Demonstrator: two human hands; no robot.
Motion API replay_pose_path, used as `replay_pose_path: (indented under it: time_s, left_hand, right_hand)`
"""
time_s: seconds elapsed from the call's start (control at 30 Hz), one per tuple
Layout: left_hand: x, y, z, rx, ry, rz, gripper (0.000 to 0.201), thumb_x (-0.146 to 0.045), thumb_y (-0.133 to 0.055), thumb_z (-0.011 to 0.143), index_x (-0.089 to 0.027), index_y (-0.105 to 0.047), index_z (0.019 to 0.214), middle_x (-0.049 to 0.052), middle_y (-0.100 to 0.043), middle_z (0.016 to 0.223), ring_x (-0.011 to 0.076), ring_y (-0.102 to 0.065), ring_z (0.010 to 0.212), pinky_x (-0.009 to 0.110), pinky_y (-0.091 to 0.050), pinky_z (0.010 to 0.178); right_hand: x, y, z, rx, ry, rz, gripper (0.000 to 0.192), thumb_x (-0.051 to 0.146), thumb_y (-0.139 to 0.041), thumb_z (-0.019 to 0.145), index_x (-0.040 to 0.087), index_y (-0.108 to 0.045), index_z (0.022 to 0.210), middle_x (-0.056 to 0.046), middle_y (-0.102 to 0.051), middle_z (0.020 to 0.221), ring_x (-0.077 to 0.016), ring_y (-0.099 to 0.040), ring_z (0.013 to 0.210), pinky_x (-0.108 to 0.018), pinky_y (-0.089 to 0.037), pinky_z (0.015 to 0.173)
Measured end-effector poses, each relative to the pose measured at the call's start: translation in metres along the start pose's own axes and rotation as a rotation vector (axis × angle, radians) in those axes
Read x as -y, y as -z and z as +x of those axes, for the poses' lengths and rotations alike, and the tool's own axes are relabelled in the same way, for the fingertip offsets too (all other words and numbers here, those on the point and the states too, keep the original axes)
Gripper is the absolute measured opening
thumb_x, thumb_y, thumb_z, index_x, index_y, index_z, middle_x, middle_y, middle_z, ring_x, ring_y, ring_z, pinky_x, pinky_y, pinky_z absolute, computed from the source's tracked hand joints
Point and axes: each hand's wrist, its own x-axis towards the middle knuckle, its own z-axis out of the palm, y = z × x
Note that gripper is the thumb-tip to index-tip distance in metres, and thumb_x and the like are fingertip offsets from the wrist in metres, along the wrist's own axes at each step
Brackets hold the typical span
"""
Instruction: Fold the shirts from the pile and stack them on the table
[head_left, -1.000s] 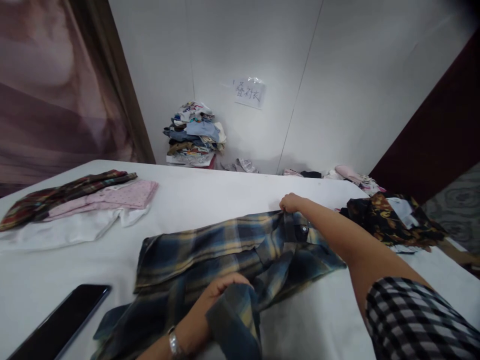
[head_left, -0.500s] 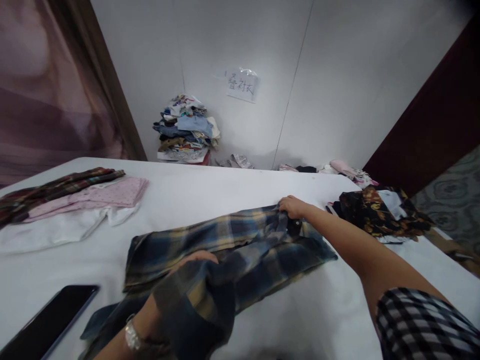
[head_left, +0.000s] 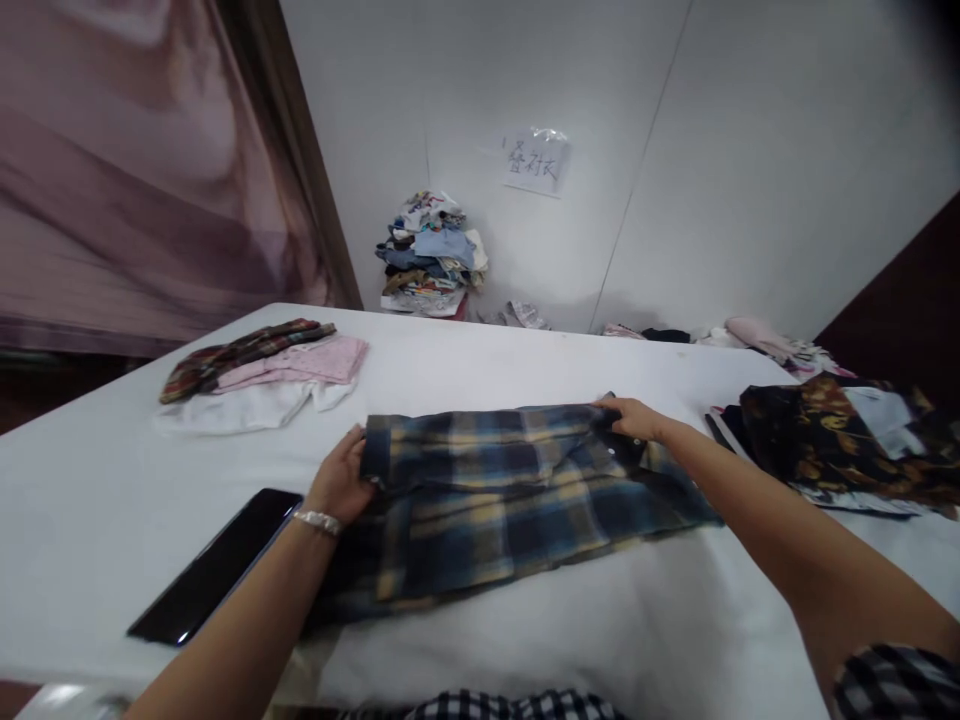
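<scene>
A blue, yellow and grey plaid shirt lies partly folded across the white table in front of me. My left hand grips a dark cuff end of a sleeve at the shirt's left side, thumb and fingers closed on it. The sleeve runs along the upper edge of the shirt toward the right. At the collar end my right hand pinches the cloth near dark fabric with small buttons. Part of the shirt's lower left is hidden behind my left wrist, which wears a bracelet.
A black phone lies left of the shirt. Folded clothes in plaid, pink and white rest at the far left of the white table. A dark floral pile sits at right. Behind the table, a tall clothes stack stands by the wall.
My left hand has come out from under the bunched cloth to the left end, and the sleeve now lies flat. My right hand stays at the collar end. The view has shifted left.
</scene>
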Motion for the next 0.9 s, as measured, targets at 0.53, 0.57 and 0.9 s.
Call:
replay_pose_path:
  time_s: [0.53, 0.57, 0.9]
  left_hand:
    - [-0.009, 0.026, 0.027, -0.313, -0.36, 1.346, 0.046, -0.032, -0.06, 0.075, -0.014, -0.062, 0.118, 0.015, -0.07, 0.11, 0.0337, -0.063, 0.108, 0.042, -0.047, 0.095]
    - [-0.009, 0.029, 0.027, -0.331, -0.386, 1.447, 0.053, -0.036, -0.056, 0.08, -0.013, -0.056, 0.127, 0.017, -0.067, 0.117, 0.0342, -0.062, 0.11, 0.043, -0.047, 0.095]
    - [-0.015, 0.024, 0.046, -0.236, -0.285, 1.666, 0.062, -0.046, -0.05, 0.083, -0.007, -0.047, 0.132, 0.021, -0.064, 0.122, 0.0333, -0.063, 0.109, 0.04, -0.048, 0.092]
  right_hand:
    - [0.016, -0.016, 0.026, -0.293, -0.196, -0.267, 0.045, 0.008, -0.051, 0.069, 0.018, -0.07, 0.108, -0.01, -0.069, 0.115, -0.0283, -0.059, 0.113, -0.045, -0.038, 0.102]
    - [0.017, -0.016, 0.024, -0.328, -0.19, -0.273, 0.046, 0.008, -0.049, 0.072, 0.018, -0.068, 0.113, -0.011, -0.066, 0.121, -0.0275, -0.056, 0.117, -0.045, -0.036, 0.105]
    - [0.041, -0.067, -0.005, -0.132, -0.035, -0.244, 0.043, 0.033, -0.05, 0.09, 0.021, -0.057, 0.132, -0.013, -0.048, 0.144, -0.0289, -0.04, 0.135, -0.051, -0.031, 0.11]
